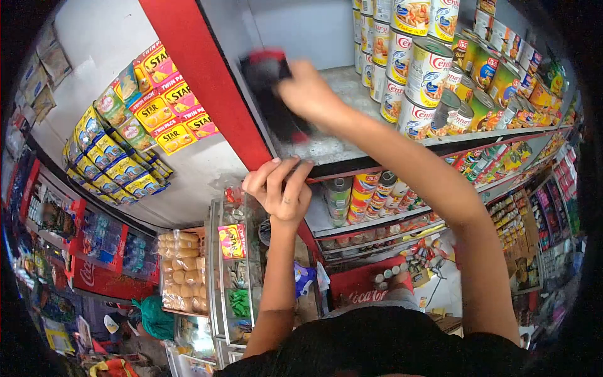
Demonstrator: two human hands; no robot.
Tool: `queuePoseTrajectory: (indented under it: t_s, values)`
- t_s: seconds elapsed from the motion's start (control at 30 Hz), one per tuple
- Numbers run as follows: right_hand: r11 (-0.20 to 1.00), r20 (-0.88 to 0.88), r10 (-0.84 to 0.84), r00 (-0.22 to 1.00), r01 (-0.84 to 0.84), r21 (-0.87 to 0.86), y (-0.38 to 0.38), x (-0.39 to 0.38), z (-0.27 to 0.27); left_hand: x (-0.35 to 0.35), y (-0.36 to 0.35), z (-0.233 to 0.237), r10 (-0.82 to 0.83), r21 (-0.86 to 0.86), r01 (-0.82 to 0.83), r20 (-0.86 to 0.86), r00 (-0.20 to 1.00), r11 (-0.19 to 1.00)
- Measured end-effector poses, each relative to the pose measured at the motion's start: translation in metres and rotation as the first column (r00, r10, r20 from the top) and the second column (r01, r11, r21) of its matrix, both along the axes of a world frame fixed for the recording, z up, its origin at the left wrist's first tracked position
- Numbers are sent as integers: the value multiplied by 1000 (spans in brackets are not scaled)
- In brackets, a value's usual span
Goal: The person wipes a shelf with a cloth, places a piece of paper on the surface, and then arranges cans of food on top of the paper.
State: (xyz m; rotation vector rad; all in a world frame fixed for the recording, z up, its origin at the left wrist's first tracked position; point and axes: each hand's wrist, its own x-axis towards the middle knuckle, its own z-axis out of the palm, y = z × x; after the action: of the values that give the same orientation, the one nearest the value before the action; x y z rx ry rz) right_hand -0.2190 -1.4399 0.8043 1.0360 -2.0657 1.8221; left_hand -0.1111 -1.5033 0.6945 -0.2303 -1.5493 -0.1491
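The top shelf point(342, 88) was bare grey at its left end, and there a dark object point(271, 94) with a red top stood, blurred, against the red post point(207, 81). The right hand point(309, 94) was clamped on its side, though the blur hid each finger. The left hand point(281, 188) gripped that shelf's front lip, fingers point(290, 171) close together and bent over the edge. Stacked cans point(427, 69) filled the rest of the shelf. Lower down, a glass case point(233, 270) held small packets, and bagged rolls point(180, 270) lay beside it.
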Motion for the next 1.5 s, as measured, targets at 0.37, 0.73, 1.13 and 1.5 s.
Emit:
queuePoseTrajectory:
  t_s: [0.37, 0.73, 1.13, 1.5]
  values:
    - [943, -177, 137, 975, -183, -278, 15, 35, 53, -8, -3, -5, -8, 51, 16, -160, 987, 999]
    - [645, -339, 376, 863, 19, 764, 45, 27, 38, -3, -4, -1, -138, 64, 144, -101, 985, 987]
    - [873, -431, -462, 775, 312, -374, -99, -122, 59, -9, -1, -1, -14, 99, 27, -131, 991, 995]
    - [837, -601, 108, 792, 254, 485, -56, -144, -36, -8, 2, 2, 15, 94, -4, -115, 993, 996]
